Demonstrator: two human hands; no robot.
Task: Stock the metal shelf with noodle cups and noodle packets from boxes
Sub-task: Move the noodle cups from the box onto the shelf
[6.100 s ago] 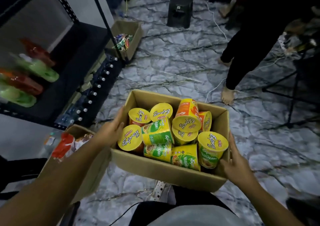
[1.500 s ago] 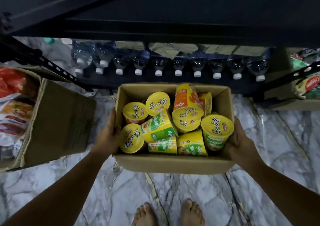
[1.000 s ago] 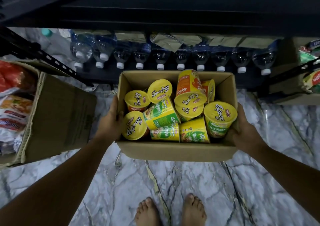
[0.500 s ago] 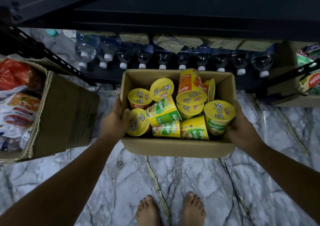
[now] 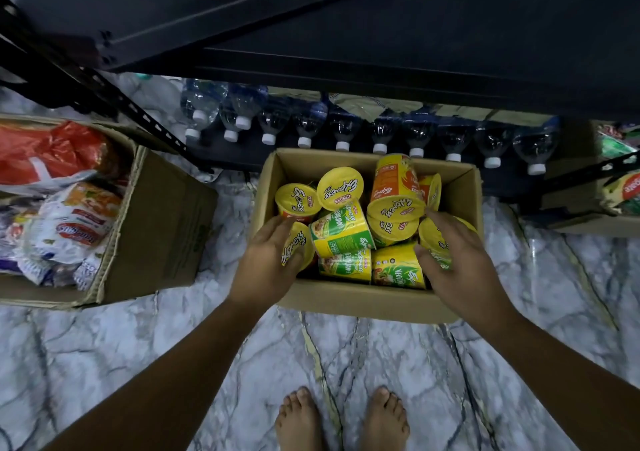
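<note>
Currently the step in hand is judged to be lifting cups out for shelving.

Your left hand (image 5: 270, 260) is in the near left corner of the box (image 5: 363, 307), fingers curled round the left cup (image 5: 297, 243), which lies tilted with its yellow lid facing you. Your right hand (image 5: 457, 260) is at the near right corner, thumb and fingers closed over the right cup (image 5: 437, 239). Between them the remaining cups (image 5: 341, 232) lie heaped at all angles, some on their sides, touching one another.

Recommendations:
- Hold each cup by its wall, not by the foil lid, which would likely dent or peel.
- Lift straight up. The neighbours lean on both held cups and may roll as those leave.
- Turn each cup upright before setting it down, lid uppermost.
- Mind the shelf (image 5: 415, 52) edge directly above the box as your hands rise.

Surface and room, left to right:
- A packet box (image 5: 156, 229) stands on the floor (image 5: 207, 364) well left of the cup box, open, with packets (image 5: 69, 229) inside.
- The floor is pale, veined like marble, and looks smooth. Your bare feet (image 5: 301, 419) stand just behind the cup box.
- The cup box sits on the floor against the shelf front. Bottles (image 5: 343, 128) line the bottom tier behind it, caps outward.
- The black tier above looks bare and dark.
- A right box (image 5: 588, 218) is partly in view; its contents are too cropped to identify.
</note>
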